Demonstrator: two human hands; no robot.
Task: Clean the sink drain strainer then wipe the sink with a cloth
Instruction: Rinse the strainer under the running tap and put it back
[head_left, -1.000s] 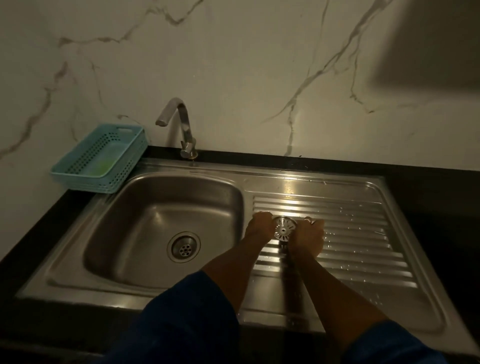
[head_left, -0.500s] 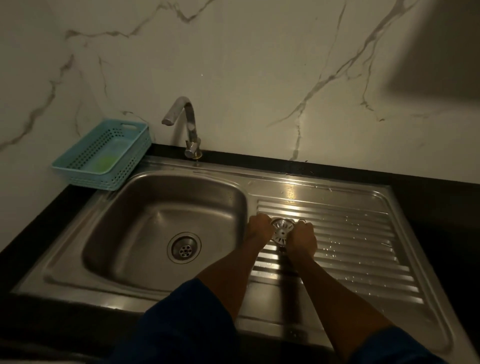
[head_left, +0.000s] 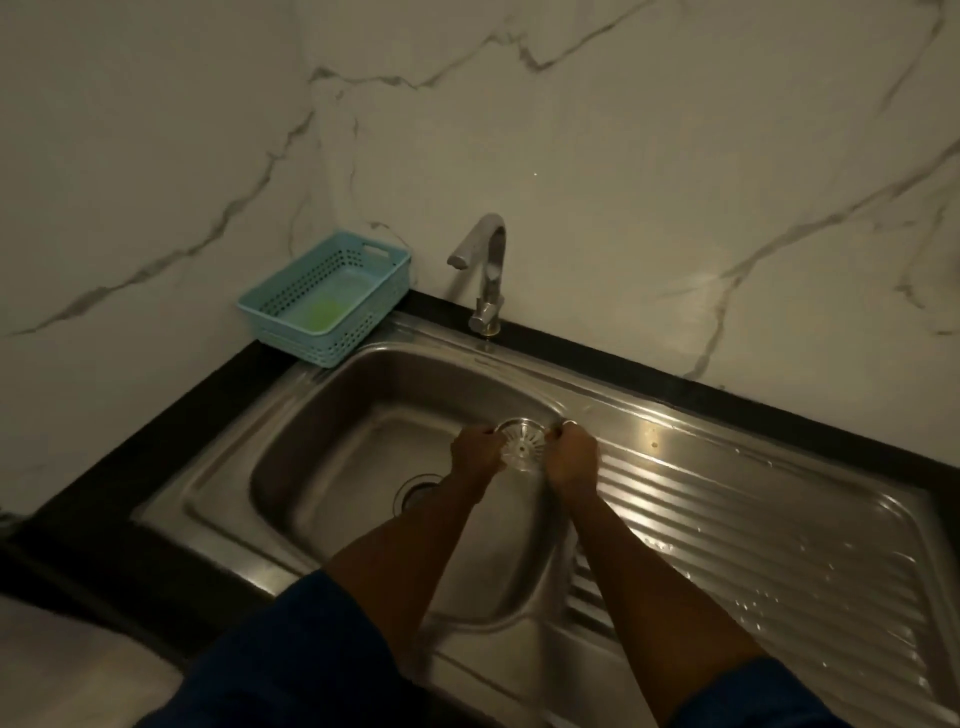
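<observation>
Above the right side of the basin, the drain strainer (head_left: 522, 442) is held between both hands — a round, perforated metal piece with its slotted face turned up toward the camera. It is gripped at its left rim by the left hand (head_left: 477, 449), whose fingers are closed on the edge, and at its right rim by the right hand (head_left: 571, 454), likewise closed on it; a ring can be made out on one finger of the right hand. Both forearms are stretched forward from dark blue sleeves (head_left: 291, 654) at the bottom of the view. Below and to the left of the strainer, the open drain hole (head_left: 415, 491) is seen in the floor of the steel sink (head_left: 332, 441), partly hidden by the left forearm. To the right of the basin the ribbed draining board (head_left: 753, 530) is spread out, dotted with water drops. A bent metal tap (head_left: 485, 270) is mounted at the back edge, its spout turned left. At the far-left corner — on the dark counter (head_left: 130, 467) — a pale blue perforated basket (head_left: 324, 296) is set, with something greenish lying in its bottom. Veined marble wall (head_left: 623, 182) is seen behind.
</observation>
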